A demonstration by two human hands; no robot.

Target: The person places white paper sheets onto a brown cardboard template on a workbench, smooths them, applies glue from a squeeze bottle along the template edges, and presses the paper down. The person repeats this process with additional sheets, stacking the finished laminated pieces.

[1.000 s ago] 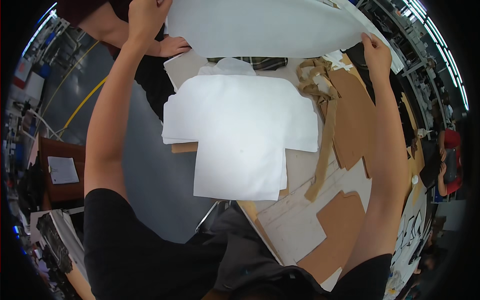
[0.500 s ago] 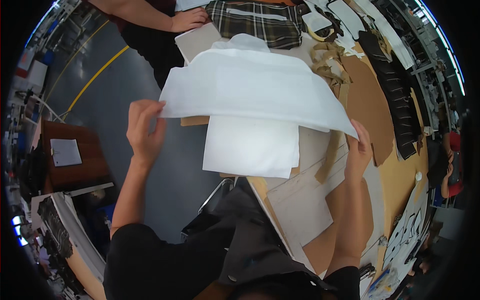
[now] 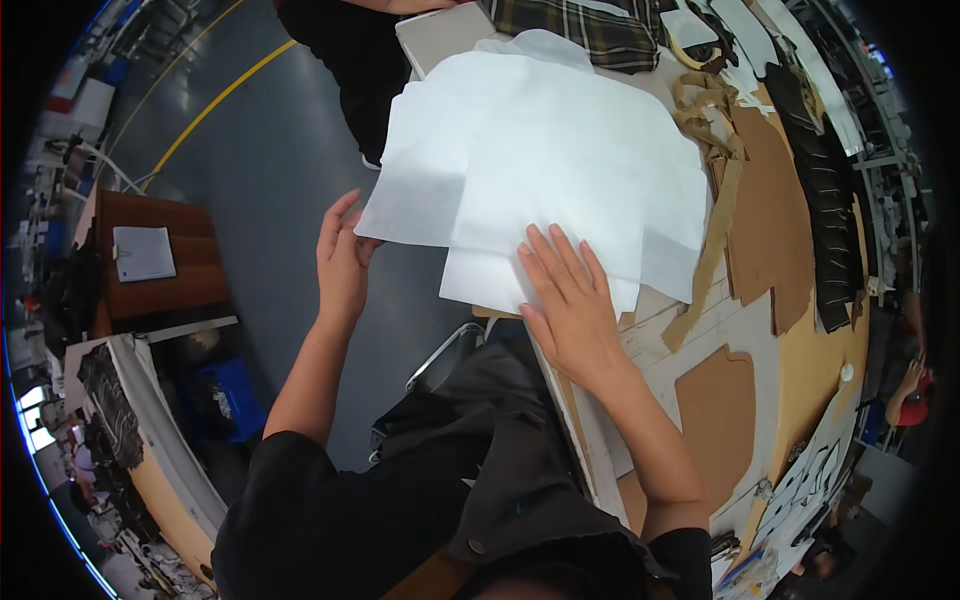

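A white sheet stack (image 3: 570, 160) lies on the surface (image 3: 820, 370), right hand (image 3: 575, 315) spread flat on it, left hand (image 3: 343, 268) at its left corner — grip unclear. Plaid fabric (image 3: 585, 38) lies beyond it, tan strip (image 3: 727, 212) to its right.

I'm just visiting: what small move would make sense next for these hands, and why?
Perhaps ease the white sheet's lower left corner gently outward with the left hand, to flatten it. The left fingers are right at that corner, while the right hand has its fingers spread on the sheet's lower part, so it could steady the sheet.
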